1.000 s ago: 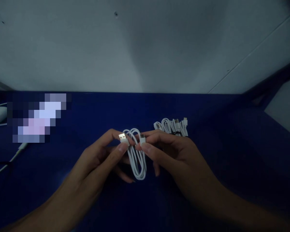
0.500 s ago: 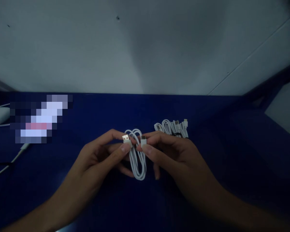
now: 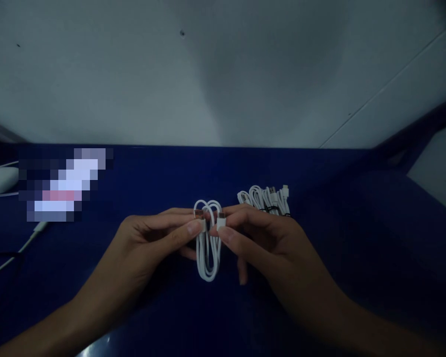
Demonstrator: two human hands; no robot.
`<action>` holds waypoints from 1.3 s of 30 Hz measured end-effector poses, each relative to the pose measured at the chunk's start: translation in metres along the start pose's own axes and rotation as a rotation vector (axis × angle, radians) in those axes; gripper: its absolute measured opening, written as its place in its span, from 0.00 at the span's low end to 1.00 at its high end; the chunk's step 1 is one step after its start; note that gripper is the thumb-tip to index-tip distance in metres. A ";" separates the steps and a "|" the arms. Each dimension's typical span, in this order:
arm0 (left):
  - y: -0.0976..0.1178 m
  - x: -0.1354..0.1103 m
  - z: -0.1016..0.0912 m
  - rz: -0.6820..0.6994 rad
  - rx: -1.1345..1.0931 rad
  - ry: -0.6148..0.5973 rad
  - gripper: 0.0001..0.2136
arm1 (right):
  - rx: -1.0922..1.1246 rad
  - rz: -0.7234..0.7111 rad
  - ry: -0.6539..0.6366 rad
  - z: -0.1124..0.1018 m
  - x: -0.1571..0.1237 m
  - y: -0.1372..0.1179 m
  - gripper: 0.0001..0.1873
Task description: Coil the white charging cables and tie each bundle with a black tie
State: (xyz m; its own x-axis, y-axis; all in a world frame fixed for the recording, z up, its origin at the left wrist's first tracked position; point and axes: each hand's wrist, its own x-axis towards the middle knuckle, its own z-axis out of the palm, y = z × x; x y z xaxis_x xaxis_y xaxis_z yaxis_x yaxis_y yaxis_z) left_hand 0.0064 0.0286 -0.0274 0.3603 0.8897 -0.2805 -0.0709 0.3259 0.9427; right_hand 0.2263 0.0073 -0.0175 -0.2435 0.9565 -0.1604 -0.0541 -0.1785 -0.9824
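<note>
Both hands hold one folded white USB cable (image 3: pixel 207 248) above a dark blue table (image 3: pixel 319 297). My left hand (image 3: pixel 152 243) pinches the wide USB plug between thumb and forefinger. My right hand (image 3: pixel 260 238) pinches the small plug at the cable's other end. The two plugs sit side by side, and the cable's loops hang down between the hands. Just behind my right hand lies a bundle of white cables (image 3: pixel 265 199) tied with dark bands.
A grey-white wall (image 3: pixel 208 74) rises behind the table. At the far left lie a white rounded object (image 3: pixel 0 179) and a thin white cord (image 3: pixel 20 246). A blurred-out patch covers something at the left rear. The table's right edge runs diagonally.
My hands have drawn closer together, bringing the two plugs side by side. The cable's loops have narrowed and hang a little lower. My left hand has flattened.
</note>
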 end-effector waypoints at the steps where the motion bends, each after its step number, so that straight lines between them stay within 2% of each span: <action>1: 0.000 0.000 0.000 0.000 0.001 -0.011 0.09 | -0.002 0.002 -0.002 0.000 0.000 0.000 0.08; 10: -0.004 0.003 -0.001 -0.046 -0.071 0.006 0.10 | -0.024 0.030 0.046 0.001 0.000 -0.001 0.10; 17: -0.003 0.002 -0.001 -0.070 -0.079 -0.002 0.11 | 0.006 0.027 0.022 0.001 0.001 -0.001 0.11; 25: -0.003 0.002 -0.002 -0.062 -0.045 -0.045 0.10 | 0.017 0.049 -0.018 -0.001 0.002 0.002 0.10; 32: -0.003 0.002 -0.003 -0.075 -0.058 -0.069 0.10 | 0.028 0.075 -0.013 0.002 0.002 0.001 0.15; 39: -0.001 0.001 -0.002 -0.072 -0.064 -0.095 0.09 | 0.034 0.077 0.001 0.002 0.003 -0.002 0.15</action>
State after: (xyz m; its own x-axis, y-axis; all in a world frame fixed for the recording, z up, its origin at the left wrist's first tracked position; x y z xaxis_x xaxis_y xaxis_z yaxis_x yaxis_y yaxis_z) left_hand 0.0048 0.0303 -0.0287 0.4533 0.8299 -0.3253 -0.1003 0.4101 0.9065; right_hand 0.2242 0.0098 -0.0161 -0.2477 0.9399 -0.2350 -0.0684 -0.2589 -0.9635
